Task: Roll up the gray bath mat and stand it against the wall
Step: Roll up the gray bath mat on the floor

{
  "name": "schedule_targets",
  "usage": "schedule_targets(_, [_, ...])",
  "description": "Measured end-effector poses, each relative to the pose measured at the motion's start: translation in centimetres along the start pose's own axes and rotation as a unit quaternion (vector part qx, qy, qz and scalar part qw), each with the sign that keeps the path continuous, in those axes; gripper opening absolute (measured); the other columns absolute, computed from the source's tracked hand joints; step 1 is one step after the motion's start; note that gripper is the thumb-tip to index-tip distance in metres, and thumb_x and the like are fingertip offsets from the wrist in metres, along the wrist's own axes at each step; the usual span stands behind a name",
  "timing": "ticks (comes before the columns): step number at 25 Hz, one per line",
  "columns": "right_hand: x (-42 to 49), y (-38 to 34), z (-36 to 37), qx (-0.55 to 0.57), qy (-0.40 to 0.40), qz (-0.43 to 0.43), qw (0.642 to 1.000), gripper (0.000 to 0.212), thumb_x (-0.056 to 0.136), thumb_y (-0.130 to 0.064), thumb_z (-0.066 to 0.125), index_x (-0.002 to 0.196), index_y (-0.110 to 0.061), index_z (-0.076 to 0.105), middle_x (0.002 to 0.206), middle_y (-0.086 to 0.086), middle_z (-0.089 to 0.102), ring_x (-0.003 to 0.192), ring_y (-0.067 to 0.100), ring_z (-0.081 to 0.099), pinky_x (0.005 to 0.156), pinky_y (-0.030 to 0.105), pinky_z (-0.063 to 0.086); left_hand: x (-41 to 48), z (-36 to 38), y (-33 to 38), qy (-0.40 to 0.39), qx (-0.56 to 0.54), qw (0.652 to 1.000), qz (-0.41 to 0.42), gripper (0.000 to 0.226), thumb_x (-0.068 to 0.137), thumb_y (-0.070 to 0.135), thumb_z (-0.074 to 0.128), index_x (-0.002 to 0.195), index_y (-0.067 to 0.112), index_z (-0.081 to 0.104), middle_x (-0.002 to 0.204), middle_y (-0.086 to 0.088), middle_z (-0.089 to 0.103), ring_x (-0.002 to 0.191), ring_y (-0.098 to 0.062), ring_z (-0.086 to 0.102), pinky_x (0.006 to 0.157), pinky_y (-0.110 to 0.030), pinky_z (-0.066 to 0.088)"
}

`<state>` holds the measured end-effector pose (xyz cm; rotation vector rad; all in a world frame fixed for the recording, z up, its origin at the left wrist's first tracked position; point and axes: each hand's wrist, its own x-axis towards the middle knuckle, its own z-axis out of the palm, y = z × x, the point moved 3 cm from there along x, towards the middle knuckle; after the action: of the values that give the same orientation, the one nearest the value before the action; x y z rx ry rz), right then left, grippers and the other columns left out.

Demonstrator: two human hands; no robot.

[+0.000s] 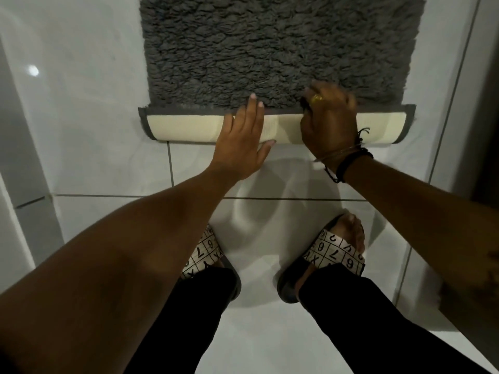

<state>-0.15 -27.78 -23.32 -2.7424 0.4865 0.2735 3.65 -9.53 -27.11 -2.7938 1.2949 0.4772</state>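
Bending over white floor tiles (113,171), a person works the near edge of a gray bath mat (270,49), which fills the upper centre of the frame. Its first turn shows cream backing (186,129) at mid-frame. The left hand (241,139) lies flat with fingers spread on the roll; the right hand (328,122), wearing a ring (316,98), curls over and grips it. Patterned slides (334,252) appear below.

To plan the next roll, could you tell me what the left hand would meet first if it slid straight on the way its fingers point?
The left hand, flat on the rolled edge, would probably meet the gray bath mat pile.
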Motion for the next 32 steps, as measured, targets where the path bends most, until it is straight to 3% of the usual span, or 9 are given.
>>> schedule_targets(3, [-2.5,-0.8,1.7,-0.058,-0.079,-0.054,0.994,0.059,0.093,-0.036,0.036,0.144,-0.008,0.034,0.155,0.015,0.031,0.142,0.030,0.028,0.114,0.053,0.021,1.1,-0.4,-0.6,-0.015,-0.043,0.999,0.007,0.075,0.099,0.053,0.034,0.151,-0.001,0.030,0.157,-0.023,0.036,0.149,-0.036,0.028,0.123,-0.049,0.015])
schedule_targets(6, [-5.0,-0.4,3.7,-0.073,-0.116,-0.058,0.989,0.070,0.095,-0.051,0.022,0.149,-0.006,0.021,0.159,0.016,0.019,0.147,0.030,0.017,0.118,0.057,0.012,1.9,-0.6,-1.2,-0.029,-0.050,0.998,0.035,0.071,0.100,0.050,0.027,0.150,-0.001,0.034,0.159,-0.023,0.034,0.151,-0.035,0.025,0.124,-0.046,0.011])
schedule_targets(9, [-3.6,0.4,4.4,-0.077,-0.072,-0.080,0.991,0.073,0.094,-0.055,0.028,0.147,-0.005,0.028,0.156,0.019,0.028,0.144,0.033,0.025,0.115,0.062,0.012,3.9,-1.0,-1.7,-0.011,-0.017,0.998,0.054,0.065,0.102,0.046,0.025,0.148,0.002,0.038,0.160,-0.021,0.032,0.150,-0.034,0.029,0.122,-0.052,0.016])
schedule_targets(13, [3.0,1.0,4.0,-0.089,-0.030,-0.051,0.994,0.070,0.095,-0.056,0.024,0.146,-0.009,0.030,0.155,0.017,0.030,0.142,0.032,0.028,0.114,0.061,0.012,5.3,-2.2,-2.6,0.083,-0.002,0.997,-0.006,0.059,0.103,0.043,0.030,0.145,0.002,0.042,0.158,-0.022,0.035,0.147,-0.035,0.033,0.119,-0.056,0.019])
schedule_targets(17, [6.3,1.1,3.3,-0.102,-0.018,-0.050,0.993,0.064,0.099,-0.049,0.025,0.147,-0.007,0.025,0.156,0.017,0.029,0.143,0.033,0.027,0.115,0.060,0.011,4.4,-2.2,-1.8,0.034,0.008,0.999,-0.015,0.064,0.102,0.043,0.033,0.150,0.001,0.036,0.159,-0.022,0.034,0.149,-0.035,0.031,0.120,-0.058,0.020])
schedule_targets(22, [7.2,0.2,0.3,-0.080,0.092,0.014,0.993,0.064,0.098,-0.048,0.023,0.144,-0.005,0.032,0.153,0.017,0.034,0.141,0.032,0.032,0.114,0.057,0.016,11.4,-4.8,-4.3,0.016,-0.035,0.998,-0.047,0.064,0.103,0.043,0.019,0.152,0.003,0.034,0.161,-0.019,0.031,0.151,-0.031,0.026,0.124,-0.052,0.015])
schedule_targets(26, [7.3,-1.7,1.1,-0.075,0.044,-0.023,0.996,0.063,0.098,-0.046,0.029,0.146,-0.006,0.029,0.156,0.016,0.028,0.144,0.033,0.024,0.115,0.059,0.012,15.0,-6.8,-6.2,0.009,-0.055,0.998,-0.029,0.060,0.107,0.041,0.018,0.152,0.004,0.032,0.162,-0.016,0.031,0.151,-0.026,0.028,0.125,-0.048,0.014])
schedule_targets(30, [13.2,-1.2,0.8,-0.087,0.027,0.007,0.996,0.064,0.098,-0.047,0.026,0.149,-0.009,0.022,0.157,0.015,0.027,0.143,0.034,0.025,0.115,0.061,0.013,15.0,-8.5,-5.9,0.097,-0.044,0.991,-0.084,0.065,0.103,0.045,0.019,0.150,0.004,0.038,0.160,-0.018,0.033,0.150,-0.030,0.030,0.123,-0.053,0.017])
schedule_targets(32, [15.6,-0.5,-0.5,-0.099,0.007,0.017,0.995,0.065,0.098,-0.048,0.020,0.150,-0.010,0.018,0.158,0.014,0.024,0.144,0.034,0.024,0.116,0.061,0.012,14.1,-7.6,-5.6,0.066,-0.049,0.994,-0.073,0.067,0.103,0.047,0.020,0.153,0.003,0.030,0.163,-0.019,0.028,0.152,-0.031,0.024,0.124,-0.052,0.013])
